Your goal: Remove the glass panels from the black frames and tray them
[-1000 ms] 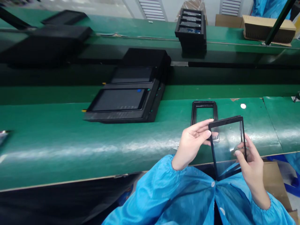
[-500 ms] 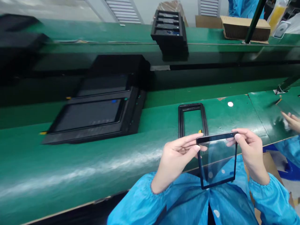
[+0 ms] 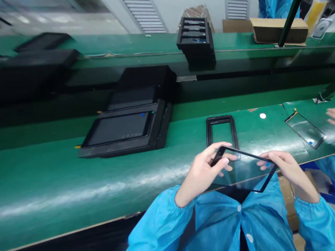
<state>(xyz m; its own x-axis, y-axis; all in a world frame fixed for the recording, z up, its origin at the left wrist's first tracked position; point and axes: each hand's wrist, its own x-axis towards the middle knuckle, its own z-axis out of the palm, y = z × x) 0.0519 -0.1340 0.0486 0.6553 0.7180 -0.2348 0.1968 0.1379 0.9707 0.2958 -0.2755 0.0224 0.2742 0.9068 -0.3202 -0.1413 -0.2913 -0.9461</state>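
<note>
Between my two hands is a clear glass touch panel (image 3: 246,170) with a black border, tilted over the table's front edge. My left hand (image 3: 211,167) pinches its left end, thumb on the near face and fingers behind. At the right end, my right hand (image 3: 284,165) grips the border, its fingertips showing through the glass behind. Just beyond my left hand, black rectangular frames (image 3: 233,130) lie stacked on the green table (image 3: 183,139); the panel and my hand cover their near end.
To the left, a black tray (image 3: 115,146) carries dark-screened panels. Another glass panel (image 3: 305,129) with a yellow tab lies at the right, near a co-worker's hand (image 3: 331,115). Stacked black trays (image 3: 196,45) and a cardboard box (image 3: 280,29) stand on the back shelf.
The panel has turned from upright to lengthwise between my hands, its dark end now at my left hand. The co-worker's panel now lies on the table. My view has shifted left.
</note>
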